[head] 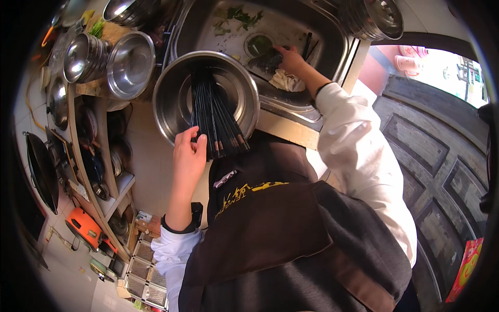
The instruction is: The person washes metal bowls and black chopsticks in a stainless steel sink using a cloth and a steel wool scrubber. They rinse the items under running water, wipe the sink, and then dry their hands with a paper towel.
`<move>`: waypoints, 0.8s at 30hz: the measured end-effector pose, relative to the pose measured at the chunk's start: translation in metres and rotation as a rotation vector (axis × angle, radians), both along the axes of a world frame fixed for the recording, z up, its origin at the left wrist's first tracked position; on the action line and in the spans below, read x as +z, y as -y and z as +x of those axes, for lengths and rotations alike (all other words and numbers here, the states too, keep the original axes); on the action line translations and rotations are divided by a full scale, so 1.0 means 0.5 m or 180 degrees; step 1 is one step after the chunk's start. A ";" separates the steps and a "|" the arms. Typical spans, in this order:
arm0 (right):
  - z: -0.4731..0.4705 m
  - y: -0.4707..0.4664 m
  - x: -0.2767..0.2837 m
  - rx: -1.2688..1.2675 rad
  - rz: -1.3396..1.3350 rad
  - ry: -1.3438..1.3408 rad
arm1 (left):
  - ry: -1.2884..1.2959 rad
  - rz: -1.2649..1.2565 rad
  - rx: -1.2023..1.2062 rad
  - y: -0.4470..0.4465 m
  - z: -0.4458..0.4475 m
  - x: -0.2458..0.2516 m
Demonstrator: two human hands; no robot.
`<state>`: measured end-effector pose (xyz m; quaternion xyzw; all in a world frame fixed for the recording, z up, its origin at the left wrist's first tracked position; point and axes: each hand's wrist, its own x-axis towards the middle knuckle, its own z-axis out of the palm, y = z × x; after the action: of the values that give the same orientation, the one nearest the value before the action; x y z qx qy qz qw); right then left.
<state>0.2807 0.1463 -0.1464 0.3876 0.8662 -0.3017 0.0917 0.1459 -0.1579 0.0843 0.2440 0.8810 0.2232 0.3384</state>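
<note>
A round steel basin (163, 93) stands at the front left of the sink, with a bundle of dark chopsticks (214, 117) leaning over its near rim. Close to the left side of that bundle is my left hand (190, 150), thumb and fingers slightly apart; whether it touches the chopsticks is hard to tell. My right hand (290, 61) reaches into the steel sink (230, 37), index finger extended near the drain (259, 45). Beneath it lie a dark item I cannot identify and a crumpled pale cloth (287, 80). A few dark sticks (308, 46) rest to the right of that hand.
Leafy green scraps (245, 17) lie in the sink's far part. Stacked steel bowls (84, 58) and a single steel bowl (131, 65) stand at left, above shelves of pans. More stacked bowls (374, 19) are beyond the sink's right corner. A dark panelled door (425, 136) is at right.
</note>
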 end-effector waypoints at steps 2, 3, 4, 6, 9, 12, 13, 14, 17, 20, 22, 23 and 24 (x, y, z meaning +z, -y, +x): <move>-0.019 -0.010 -0.055 -0.0114 -0.0173 0.0267 | 0.0049 -0.0047 -0.0025 -0.007 0.002 -0.004; -0.025 -0.018 -0.075 -0.0185 -0.0227 0.0368 | 0.0122 -0.0121 0.0012 -0.010 0.004 -0.006; -0.035 -0.029 -0.090 0.0064 -0.0086 0.0422 | 0.0124 -0.0077 0.0003 -0.011 0.005 -0.008; -0.047 -0.060 -0.103 0.0412 0.0272 0.0430 | 0.0087 -0.0078 -0.0045 -0.014 0.008 -0.012; -0.047 -0.120 -0.087 -0.0234 0.0459 -0.0451 | 0.0102 -0.0084 -0.0015 -0.018 0.008 -0.017; -0.015 -0.164 -0.066 -0.1555 0.0668 -0.0456 | 0.0155 -0.0073 0.0038 -0.026 0.006 -0.020; 0.009 -0.171 -0.064 -0.1772 0.0365 -0.0280 | 0.0114 -0.0098 -0.0035 -0.029 0.005 -0.020; 0.029 -0.183 -0.067 -0.1930 0.0144 -0.0293 | 0.0097 -0.0108 -0.0072 -0.033 0.003 -0.020; 0.062 -0.168 -0.111 -0.0923 -0.0272 0.1465 | 0.0123 -0.0169 -0.0098 -0.041 0.001 -0.019; 0.057 -0.140 -0.155 -0.0610 -0.0239 0.1471 | 0.0193 -0.0223 -0.0021 -0.045 0.003 -0.018; 0.038 -0.124 -0.165 -0.0006 0.0051 0.1784 | 0.0232 -0.0288 -0.0015 -0.046 0.004 -0.018; 0.031 -0.119 -0.162 -0.0407 -0.0017 0.1640 | 0.0246 -0.0309 -0.0039 -0.047 0.004 -0.018; 0.024 -0.117 -0.157 -0.0784 -0.0100 0.1532 | 0.0271 -0.0311 -0.0033 -0.047 0.003 -0.018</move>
<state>0.2926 0.2049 -0.2248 0.5491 0.7610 -0.2232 0.2637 0.1474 -0.1345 0.0756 0.2220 0.8744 0.1884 0.3882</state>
